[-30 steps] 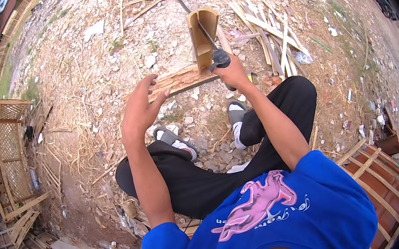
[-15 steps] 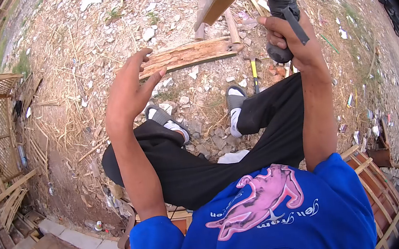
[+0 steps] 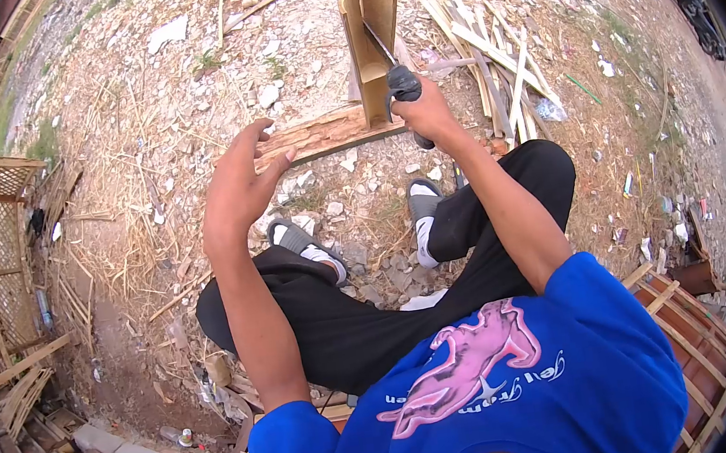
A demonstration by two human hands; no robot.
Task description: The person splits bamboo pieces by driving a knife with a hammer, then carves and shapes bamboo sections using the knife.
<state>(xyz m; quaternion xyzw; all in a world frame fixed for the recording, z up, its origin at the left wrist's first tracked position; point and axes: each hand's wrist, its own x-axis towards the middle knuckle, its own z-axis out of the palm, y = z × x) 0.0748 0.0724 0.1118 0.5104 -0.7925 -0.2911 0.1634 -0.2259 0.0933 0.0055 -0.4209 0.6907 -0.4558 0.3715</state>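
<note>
My right hand grips a machete by its black tape-wrapped handle. The long dark blade runs through a bamboo piece, which looks partly split and stands upright near the right end of a worn wooden plank on the ground. Over the plank's left part hovers my left hand, fingers spread and thumb out, holding nothing. Whether it touches the plank I cannot tell.
Split bamboo strips lie in a pile beyond my right hand. Stones and straw litter the ground around my sandalled feet. A lattice bamboo frame stands at the left.
My right hand has swung left and inward with the machete. The bamboo, tilted and raised before, now stands upright on the plank. My left hand has barely moved.
</note>
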